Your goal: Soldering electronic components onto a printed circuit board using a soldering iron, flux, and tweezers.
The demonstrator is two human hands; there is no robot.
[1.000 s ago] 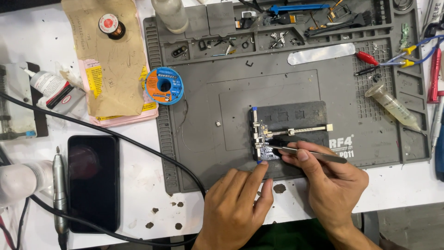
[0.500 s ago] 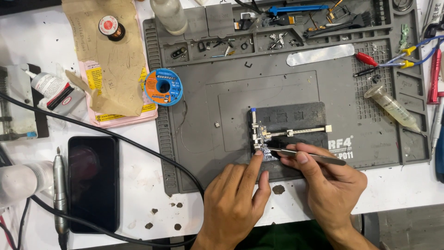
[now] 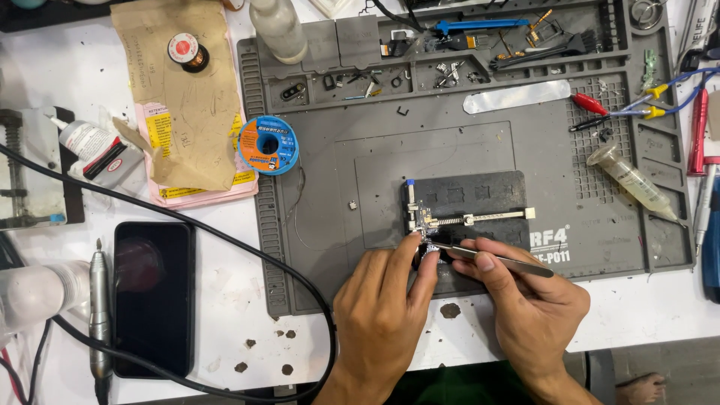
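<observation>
At the far left edge a white glue bottle (image 3: 88, 142) lies on its side on the white table (image 3: 225, 322), and below it a slim rotary tool (image 3: 98, 315) lies upright beside a dark smartphone (image 3: 154, 298) resting face up. A black cable (image 3: 187, 232) sweeps across the table from the left edge, passes above the phone and curves down toward the near edge. Above it, brown paper (image 3: 187, 105) covers a pink pad, with a small spool (image 3: 185, 51) on top. A blue and orange wire reel (image 3: 268, 145) sits at the left rim of the grey work mat (image 3: 480, 142).

Low on the mat is a dark board holder (image 3: 469, 206) with a metal clamp bar (image 3: 480, 219); a small circuit part (image 3: 427, 236) is fixed at its left end, too small to make out clearly. The left hand (image 3: 382, 315) rests on the mat's near edge, its fingers loosely curled with the index and middle fingertips pressed down beside that part, gripping nothing as far as I can tell. Just right of it, the right hand (image 3: 532, 307) pinches metal tweezers (image 3: 499, 260) between thumb and index finger, the tip touching the same part and the handle pointing right.

Along the mat's top trays lie small screws and clips, plus a blue-handled tool (image 3: 469, 25). Further right are a silver strip (image 3: 517, 96), red and yellow test clips (image 3: 622, 109), a clear syringe (image 3: 634, 180), and 1 red pen-like tool (image 3: 699, 120) at the right edge
</observation>
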